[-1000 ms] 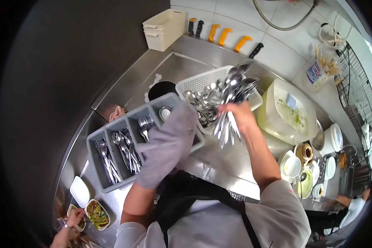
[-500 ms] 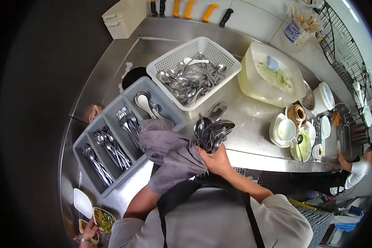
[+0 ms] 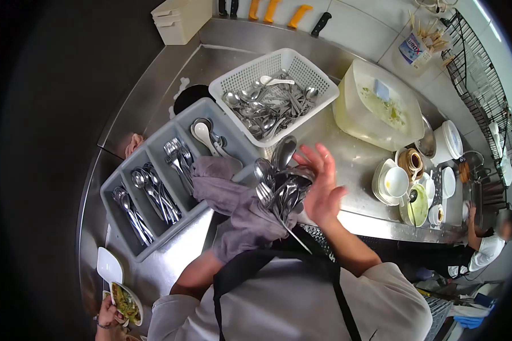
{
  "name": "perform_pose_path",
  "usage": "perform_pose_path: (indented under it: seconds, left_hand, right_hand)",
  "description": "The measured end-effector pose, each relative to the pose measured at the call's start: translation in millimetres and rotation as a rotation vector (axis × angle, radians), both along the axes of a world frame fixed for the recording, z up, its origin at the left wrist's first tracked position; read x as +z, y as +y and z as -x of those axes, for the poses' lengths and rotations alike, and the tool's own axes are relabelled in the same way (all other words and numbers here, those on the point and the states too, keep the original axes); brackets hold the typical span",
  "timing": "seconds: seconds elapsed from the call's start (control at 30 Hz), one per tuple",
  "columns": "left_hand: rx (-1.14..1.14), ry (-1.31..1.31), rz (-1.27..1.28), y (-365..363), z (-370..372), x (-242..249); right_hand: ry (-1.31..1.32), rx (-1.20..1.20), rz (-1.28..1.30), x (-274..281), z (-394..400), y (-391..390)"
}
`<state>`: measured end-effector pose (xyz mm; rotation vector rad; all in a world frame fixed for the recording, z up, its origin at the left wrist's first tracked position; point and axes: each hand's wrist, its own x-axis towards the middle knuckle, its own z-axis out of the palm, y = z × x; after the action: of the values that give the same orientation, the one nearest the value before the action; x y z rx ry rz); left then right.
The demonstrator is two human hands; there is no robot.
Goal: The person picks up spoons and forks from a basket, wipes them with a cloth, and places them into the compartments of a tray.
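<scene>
A grey-purple cloth (image 3: pixel 233 199) covers my left hand and hides its fingers. Through that cloth the left hand grips a bunch of spoons and forks (image 3: pixel 284 187), bowls and tines pointing up and away from me. One handle sticks out low on the right of the bunch. My right hand (image 3: pixel 323 190) is open at the bunch's right side, palm facing it and fingers spread. Just left of the cloth lies a grey cutlery tray (image 3: pixel 202 207), with forks (image 3: pixel 178 159), metal spoons (image 3: pixel 153 190) and white soup spoons (image 3: pixel 203 136) sorted in its compartments.
Beyond my hands stands a white perforated basket (image 3: pixel 227 94) of mixed cutlery. A tub of cloudy water (image 3: pixel 352 122) is to its right, then stacked bowls (image 3: pixel 389 182). Another person's hand (image 3: pixel 109 312) holds a food bowl (image 3: pixel 125 304) at lower left. A co-worker (image 3: pixel 489 238) stands far right.
My right hand has let go of the cutlery and opened beside it. The bunch has shifted slightly left and spread, staying in the cloth-covered left hand. The food bowl at lower left has moved left.
</scene>
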<state>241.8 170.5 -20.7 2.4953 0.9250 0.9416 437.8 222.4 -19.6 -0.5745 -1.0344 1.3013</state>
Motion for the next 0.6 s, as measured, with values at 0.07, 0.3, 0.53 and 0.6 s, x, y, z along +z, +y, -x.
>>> perform_pose_path:
  seconds: [0.07,0.3,0.53,0.6]
  left_hand:
    - [-0.011,-0.025,0.02,-2.4,-1.3,-1.5]
    - [0.001,-0.085,0.075,-6.6,-2.7,-9.1]
    - [0.088,-0.106,0.109,7.4,0.4,-8.2]
    - [0.145,-0.115,0.088,21.0,-0.5,-15.5]
  right_hand:
    - [-0.36,-0.248,-0.069,-5.7,18.0,-16.2]
    - [-0.36,-0.444,-0.024,-34.1,31.9,-21.5]
    - [-0.47,-0.321,-0.343,-13.9,21.0,11.7]
    - [-0.467,-0.172,-0.432,0.2,-1.3,54.2]
